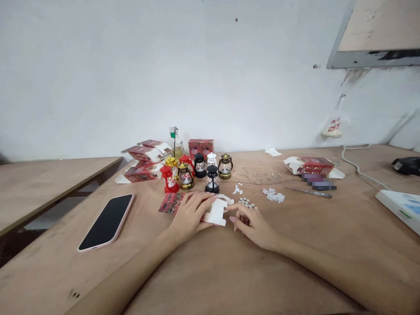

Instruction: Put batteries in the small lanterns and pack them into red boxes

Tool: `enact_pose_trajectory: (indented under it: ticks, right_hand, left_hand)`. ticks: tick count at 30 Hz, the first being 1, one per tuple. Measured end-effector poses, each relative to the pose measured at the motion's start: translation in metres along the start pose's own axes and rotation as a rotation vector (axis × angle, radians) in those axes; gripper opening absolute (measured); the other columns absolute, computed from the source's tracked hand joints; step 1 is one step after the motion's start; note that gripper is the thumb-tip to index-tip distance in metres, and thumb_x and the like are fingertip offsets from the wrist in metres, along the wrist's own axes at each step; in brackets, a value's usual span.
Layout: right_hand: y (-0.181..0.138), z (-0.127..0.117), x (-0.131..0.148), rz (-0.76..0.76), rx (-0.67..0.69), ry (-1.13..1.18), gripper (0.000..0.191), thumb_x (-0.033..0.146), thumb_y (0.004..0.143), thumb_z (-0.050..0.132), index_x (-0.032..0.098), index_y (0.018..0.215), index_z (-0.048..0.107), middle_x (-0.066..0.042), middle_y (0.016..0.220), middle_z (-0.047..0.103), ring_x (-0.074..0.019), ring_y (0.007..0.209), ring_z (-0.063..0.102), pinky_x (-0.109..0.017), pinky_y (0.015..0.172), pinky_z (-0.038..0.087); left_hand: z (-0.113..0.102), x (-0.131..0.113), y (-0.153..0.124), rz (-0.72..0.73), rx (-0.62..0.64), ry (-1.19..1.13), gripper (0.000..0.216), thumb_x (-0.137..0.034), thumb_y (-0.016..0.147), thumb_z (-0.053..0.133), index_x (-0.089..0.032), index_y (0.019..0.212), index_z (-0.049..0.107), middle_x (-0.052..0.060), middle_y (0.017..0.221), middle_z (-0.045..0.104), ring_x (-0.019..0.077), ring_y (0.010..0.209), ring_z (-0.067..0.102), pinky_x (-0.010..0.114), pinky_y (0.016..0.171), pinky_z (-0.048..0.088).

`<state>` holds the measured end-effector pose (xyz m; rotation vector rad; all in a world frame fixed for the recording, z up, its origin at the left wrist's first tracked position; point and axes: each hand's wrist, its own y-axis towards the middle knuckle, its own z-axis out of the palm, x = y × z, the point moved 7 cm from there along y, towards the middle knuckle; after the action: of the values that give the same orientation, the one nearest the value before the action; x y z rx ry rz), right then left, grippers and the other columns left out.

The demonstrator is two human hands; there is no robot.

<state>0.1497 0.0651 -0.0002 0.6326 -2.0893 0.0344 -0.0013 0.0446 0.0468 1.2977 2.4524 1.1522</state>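
Note:
A red patterned cardboard box [169, 204] with white inner flaps lies on the table in front of me. My left hand [192, 214] is wrapped over it, fingers on top and thumb along the near side. The box's white end flap [216, 212] stands out to the right. My right hand [251, 224] is beside that flap, its index fingertip at the flap's edge; the thumb is apart and the other fingers are curled. Just behind the box stand several small lanterns, among them a black lantern [212, 179], a red lantern [169, 180] and a bronze lantern [186, 176].
Button cells [246, 203], white plastic pieces [273, 195], thin metal wires [265, 176] and a screwdriver [310, 192] lie to the right. More red boxes [142, 172] are at the back left; another box [310, 166] is at right. A phone [107, 222] lies left.

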Motion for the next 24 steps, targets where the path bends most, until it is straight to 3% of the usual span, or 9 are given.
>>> enact_pose_trajectory:
  ticks: [4,10,16,21,24]
  right_hand:
    - [0.001,-0.001,0.000,0.007,-0.004,0.009,0.028,0.022,0.087,0.047,0.020,0.115,0.052,0.003,0.064,0.060,-0.0108,0.054,0.049,-0.023,0.056,0.037]
    - [0.000,0.003,0.005,-0.051,0.103,0.047,0.020,0.029,0.088,0.050,0.019,0.100,0.062,0.002,0.061,0.062,-0.0094,0.052,0.049,-0.021,0.053,0.036]
    - [0.000,0.003,0.005,-0.042,0.122,0.033,0.023,0.035,0.089,0.051,0.019,0.096,0.066,0.002,0.058,0.061,-0.0083,0.049,0.047,-0.020,0.051,0.035]
    - [-0.004,0.003,0.008,-0.216,0.071,-0.125,0.023,0.033,0.090,0.050,0.021,0.091,0.070,0.001,0.063,0.061,-0.0105,0.054,0.049,-0.022,0.054,0.038]
    - [-0.010,0.000,0.018,-0.379,-0.048,-0.240,0.022,0.026,0.090,0.049,0.023,0.099,0.069,-0.004,0.078,0.062,-0.0130,0.066,0.054,-0.026,0.063,0.043]
  left_hand:
    - [-0.002,-0.003,0.001,0.031,-0.023,0.054,0.058,-0.057,0.085,0.047,-0.012,0.122,0.050,0.015,0.113,0.060,0.0234,0.109,0.051,0.037,0.093,0.035]
    - [-0.002,-0.003,0.000,0.032,0.001,0.178,0.043,-0.054,0.088,0.045,-0.026,0.117,0.060,0.013,0.111,0.057,0.0234,0.102,0.050,0.039,0.085,0.032]
    - [-0.002,-0.001,0.000,-0.005,0.035,0.284,0.046,-0.059,0.086,0.044,-0.031,0.119,0.061,0.013,0.112,0.058,0.0235,0.097,0.050,0.040,0.083,0.028]
    - [-0.001,-0.006,0.003,0.015,0.046,0.301,0.049,-0.061,0.087,0.039,-0.029,0.117,0.062,0.014,0.110,0.059,0.0233,0.096,0.051,0.040,0.083,0.028]
    - [-0.001,-0.009,0.003,0.038,0.048,0.306,0.048,-0.060,0.088,0.040,-0.028,0.116,0.062,0.014,0.111,0.059,0.0234,0.096,0.053,0.039,0.082,0.028]
